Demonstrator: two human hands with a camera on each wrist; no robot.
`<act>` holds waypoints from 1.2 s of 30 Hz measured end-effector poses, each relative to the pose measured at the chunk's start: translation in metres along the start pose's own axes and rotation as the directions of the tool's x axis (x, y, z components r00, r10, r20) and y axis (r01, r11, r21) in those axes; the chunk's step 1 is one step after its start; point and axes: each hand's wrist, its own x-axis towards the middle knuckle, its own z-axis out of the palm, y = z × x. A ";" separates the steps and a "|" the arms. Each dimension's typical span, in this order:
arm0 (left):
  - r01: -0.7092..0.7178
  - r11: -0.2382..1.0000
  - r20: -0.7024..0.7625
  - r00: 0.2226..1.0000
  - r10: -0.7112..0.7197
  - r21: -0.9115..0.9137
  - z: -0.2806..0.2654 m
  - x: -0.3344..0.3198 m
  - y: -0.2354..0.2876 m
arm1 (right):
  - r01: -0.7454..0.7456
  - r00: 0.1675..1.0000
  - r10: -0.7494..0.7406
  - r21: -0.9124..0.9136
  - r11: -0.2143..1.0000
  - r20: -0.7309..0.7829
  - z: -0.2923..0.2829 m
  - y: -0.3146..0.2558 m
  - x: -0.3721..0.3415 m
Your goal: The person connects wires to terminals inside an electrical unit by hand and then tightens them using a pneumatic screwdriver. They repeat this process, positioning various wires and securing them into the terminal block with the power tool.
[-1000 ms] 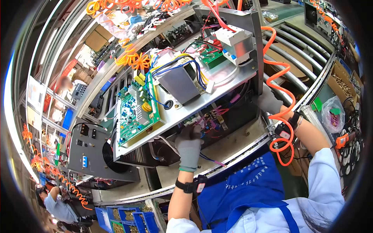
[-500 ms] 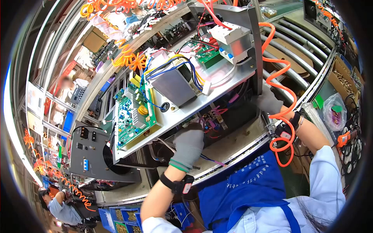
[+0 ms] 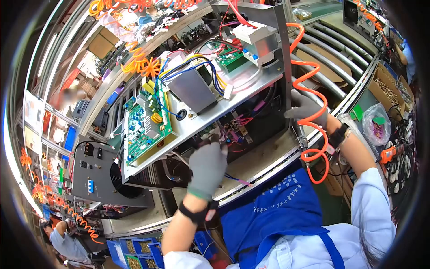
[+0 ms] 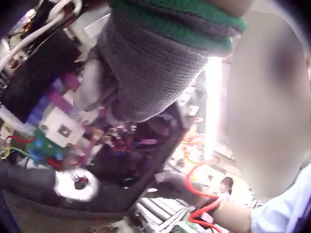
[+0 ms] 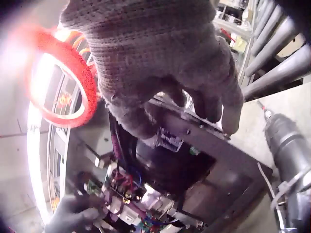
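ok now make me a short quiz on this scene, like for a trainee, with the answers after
1. Which is nearest the right hand?
A) the blue parts bins
B) the orange coiled hose
C) the cardboard box of small parts

2. True or false: the large green circuit board is mounted on top of the metal plate.

3. Fill in the blank: the gray glove on the left hand has a ____ cuff.

Key: 1. B; 2. true; 3. green

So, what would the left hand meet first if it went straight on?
Most likely the purple-sleeved wiring inside the dark housing, just ahead of the left hand; depth is unclear, so they may be touching.
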 end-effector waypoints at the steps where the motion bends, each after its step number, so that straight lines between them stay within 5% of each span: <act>1: -0.020 0.999 -0.138 0.990 0.014 -0.038 -0.011 -0.015 0.015 | 0.153 0.988 -0.156 0.231 0.961 -0.005 -0.003 0.046 0.004; 3: -0.228 0.948 -0.231 0.957 0.177 -0.220 -0.016 -0.061 0.036 | -0.088 0.987 0.100 0.098 0.991 -0.123 -0.041 0.077 -0.028; 4: -0.327 0.914 -0.169 0.941 0.292 -0.240 -0.019 -0.081 0.050 | -0.127 0.947 0.189 0.235 0.964 -0.261 -0.044 0.045 -0.052; 6: -0.255 0.852 0.015 0.956 0.294 -0.457 0.009 -0.120 0.063 | -0.011 0.729 0.189 0.265 0.964 -0.658 -0.042 0.011 -0.087; 8: -0.143 0.844 0.026 0.983 0.182 -0.517 0.048 -0.136 0.053 | 0.099 0.426 0.006 0.053 0.994 -0.905 -0.023 -0.030 -0.113; 9: -0.081 0.867 0.038 0.993 0.114 -0.492 0.063 -0.138 0.043 | 0.120 0.352 -0.069 -0.029 0.992 -0.933 -0.003 -0.056 -0.125; 10: -0.023 0.885 0.047 0.998 0.050 -0.466 0.075 -0.139 0.033 | 0.054 0.392 -0.232 -0.230 0.972 -0.890 0.017 -0.065 -0.142; 11: 0.010 0.882 0.031 1.000 0.006 -0.471 0.080 -0.134 0.029 | 0.117 0.569 -0.148 -0.099 0.988 -0.809 0.043 -0.065 -0.159; 12: 0.004 0.880 0.030 0.999 0.011 -0.475 0.085 -0.129 0.027 | 0.237 0.639 -0.517 -0.494 0.837 -0.569 0.066 -0.072 -0.153; 13: 0.022 0.874 -0.031 0.999 -0.042 -0.485 0.090 -0.122 0.026 | 0.294 0.811 -0.422 -0.341 0.893 -0.406 0.094 -0.068 -0.150; 14: 0.039 0.869 -0.091 0.991 -0.097 -0.493 0.092 -0.118 0.023 | 0.324 0.885 -0.417 -0.367 0.872 -0.210 0.114 -0.070 -0.132; 15: 0.004 0.867 -0.106 0.992 -0.065 -0.498 0.091 -0.118 0.017 | 0.353 0.871 -0.445 -0.363 0.862 -0.209 0.121 -0.064 -0.129; 16: -0.002 0.869 -0.108 0.992 -0.059 -0.495 0.094 -0.113 0.018 | 0.114 0.946 -0.229 -0.425 0.898 -0.230 0.162 -0.023 -0.107; 18: 0.317 0.558 0.079 0.909 -0.408 -0.767 0.106 -0.097 0.031 | 0.093 0.929 -0.238 -0.445 0.891 -0.283 0.186 0.010 -0.079; 19: 0.506 0.207 0.378 0.810 -0.449 -0.837 0.129 -0.091 0.024 | -0.024 0.947 -0.158 -0.551 0.834 -0.281 0.190 0.023 -0.068; 20: 0.500 0.208 0.373 0.813 -0.446 -0.841 0.125 -0.080 0.026 | -0.135 0.954 -0.078 -0.649 0.749 -0.288 0.196 0.031 -0.060; 22: 0.378 -0.464 0.580 0.679 -0.450 -0.801 0.113 -0.052 0.036 | -0.189 0.967 0.014 -0.676 0.712 -0.256 0.201 0.039 -0.049; 23: 0.367 -0.572 0.640 0.657 -0.399 -0.734 0.120 -0.047 0.038 | -0.239 0.968 0.111 -0.702 0.671 -0.223 0.201 0.042 -0.044; 31: 0.196 -0.701 0.619 0.664 -0.419 -0.685 0.150 -0.020 0.052 | -0.277 0.960 0.195 -0.592 0.757 -0.200 0.199 0.056 -0.037; 33: 0.195 -0.701 0.621 0.659 -0.424 -0.686 0.154 -0.021 0.048 | -0.228 0.953 0.132 -0.356 0.906 -0.273 0.196 0.045 -0.048; 36: 0.168 -0.733 0.631 0.654 -0.417 -0.659 0.156 -0.030 0.045 | -0.196 0.915 0.143 -0.104 0.975 -0.378 0.192 0.028 -0.064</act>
